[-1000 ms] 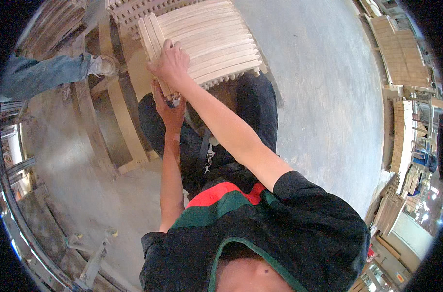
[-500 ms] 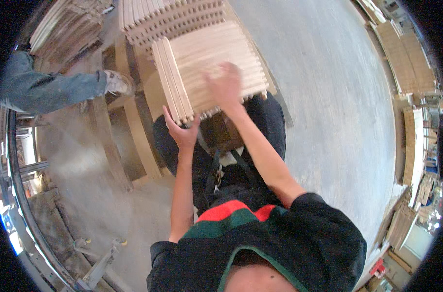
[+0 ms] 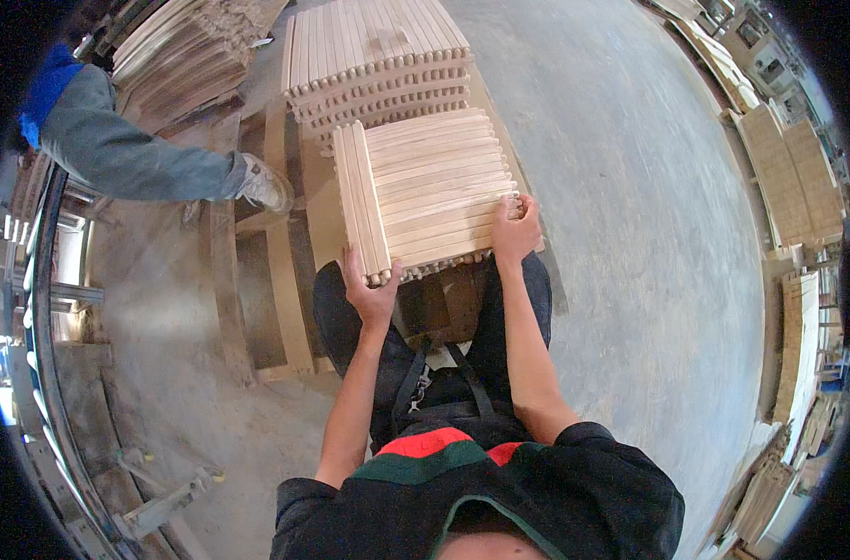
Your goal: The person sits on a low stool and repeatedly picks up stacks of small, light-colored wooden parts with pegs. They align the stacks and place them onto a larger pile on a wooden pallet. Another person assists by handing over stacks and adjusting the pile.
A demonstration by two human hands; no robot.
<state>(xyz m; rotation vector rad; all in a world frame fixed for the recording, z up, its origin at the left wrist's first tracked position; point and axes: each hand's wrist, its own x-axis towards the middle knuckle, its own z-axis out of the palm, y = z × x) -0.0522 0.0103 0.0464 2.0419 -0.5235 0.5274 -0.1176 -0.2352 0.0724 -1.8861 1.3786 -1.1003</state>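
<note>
A stack of pale wooden slats point(image 3: 439, 191) with rounded ends lies before my knees, its top layer running crosswise. Along its left side, a few lengthwise slats point(image 3: 361, 201) rest on top, side by side. My left hand point(image 3: 371, 297) is closed round their near ends, thumb on the right and fingers on the left. At the stack's right edge, my right hand point(image 3: 516, 233) has its fingers curled against the ends of the crosswise slats, pinching one there. Its fingertips are partly hidden.
Behind stands a taller slat stack point(image 3: 373, 42), on the same wooden pallet point(image 3: 289, 322). A person's leg and shoe point(image 3: 264, 184) are at the left by the pallet. More wood is piled at the far left point(image 3: 187, 61). Boards point(image 3: 793, 168) line the right side beyond the concrete floor point(image 3: 649, 261).
My right hand has gone from above the middle of the slats to their right edge, its fingers now curled. The left hand stays at the near left corner. The whole view has shifted.
</note>
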